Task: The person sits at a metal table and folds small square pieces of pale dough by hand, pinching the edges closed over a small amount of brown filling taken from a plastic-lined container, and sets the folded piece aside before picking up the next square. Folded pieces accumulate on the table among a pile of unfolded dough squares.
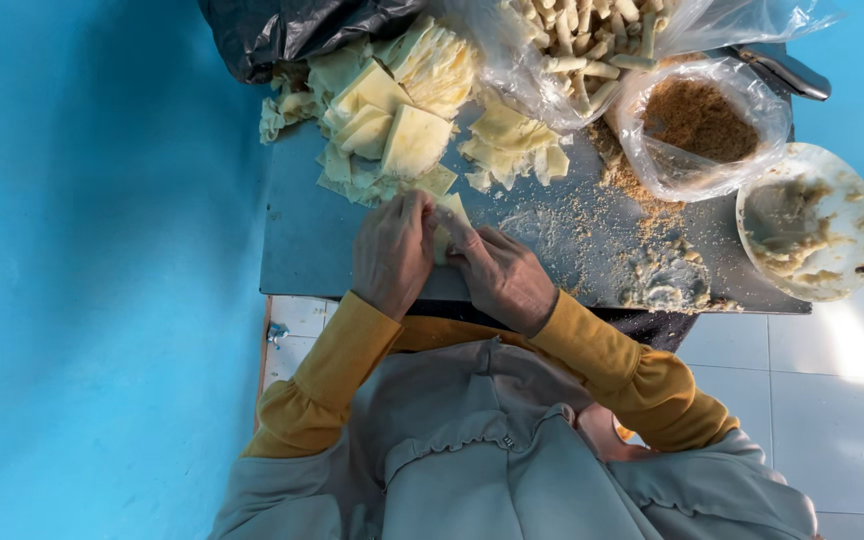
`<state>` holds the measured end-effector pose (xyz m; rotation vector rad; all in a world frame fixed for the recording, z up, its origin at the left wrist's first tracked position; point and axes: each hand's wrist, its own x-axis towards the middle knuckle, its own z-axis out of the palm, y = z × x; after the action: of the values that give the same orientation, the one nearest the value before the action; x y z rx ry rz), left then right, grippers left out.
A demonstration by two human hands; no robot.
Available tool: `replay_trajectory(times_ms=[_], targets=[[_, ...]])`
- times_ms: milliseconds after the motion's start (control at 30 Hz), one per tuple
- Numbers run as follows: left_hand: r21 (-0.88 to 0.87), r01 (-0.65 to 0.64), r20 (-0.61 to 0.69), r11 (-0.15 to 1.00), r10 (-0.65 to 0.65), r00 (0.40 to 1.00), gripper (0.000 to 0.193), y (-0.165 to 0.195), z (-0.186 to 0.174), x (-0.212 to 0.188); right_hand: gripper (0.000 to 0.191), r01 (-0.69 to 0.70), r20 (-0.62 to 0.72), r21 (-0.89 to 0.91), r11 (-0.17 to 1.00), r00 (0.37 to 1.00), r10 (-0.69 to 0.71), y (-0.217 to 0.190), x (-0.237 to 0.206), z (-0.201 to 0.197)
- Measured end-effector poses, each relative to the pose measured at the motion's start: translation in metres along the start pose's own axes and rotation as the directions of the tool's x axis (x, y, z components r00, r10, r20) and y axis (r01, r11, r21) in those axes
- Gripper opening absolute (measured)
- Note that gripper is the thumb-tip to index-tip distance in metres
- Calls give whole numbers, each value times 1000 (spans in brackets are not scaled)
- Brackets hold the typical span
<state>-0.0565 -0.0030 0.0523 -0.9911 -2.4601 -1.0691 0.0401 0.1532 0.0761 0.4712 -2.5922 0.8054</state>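
Left hand [392, 252] and right hand [500, 275] both pinched shut on a pale yellow square pastry wrapper [449, 222] over the grey metal tabletop [302, 240].

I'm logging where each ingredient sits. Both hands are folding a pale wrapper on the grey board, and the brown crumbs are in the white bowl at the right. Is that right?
Not quite. The head view shows the brown crumbs in a clear plastic bag; the white bowl holds smears of pale paste. The rest stands: the left hand and right hand are folding a pale wrapper on the grey board.
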Motion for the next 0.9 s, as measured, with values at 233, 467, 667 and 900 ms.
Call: replay_trajectory(times_ms=[233,467,667,900], targets=[[-354,176,75,919,-159,984,30,11,-7,1,55,0,-143,247,969,989,36,31,4,-17],[-273,-16,12,962,20,1000,43,13,-3,-5,60,-413,228,847,335,851,474,71,-1,-58],[31,-21,67,999,19,998,54,5,3,-14,52,-263,108,661,703,960,258,59,-18,-88],[-54,-375,180,925,378,908,33,23,-3,-35,42,-145,127,643,752,989,82,41,-67,-73]])
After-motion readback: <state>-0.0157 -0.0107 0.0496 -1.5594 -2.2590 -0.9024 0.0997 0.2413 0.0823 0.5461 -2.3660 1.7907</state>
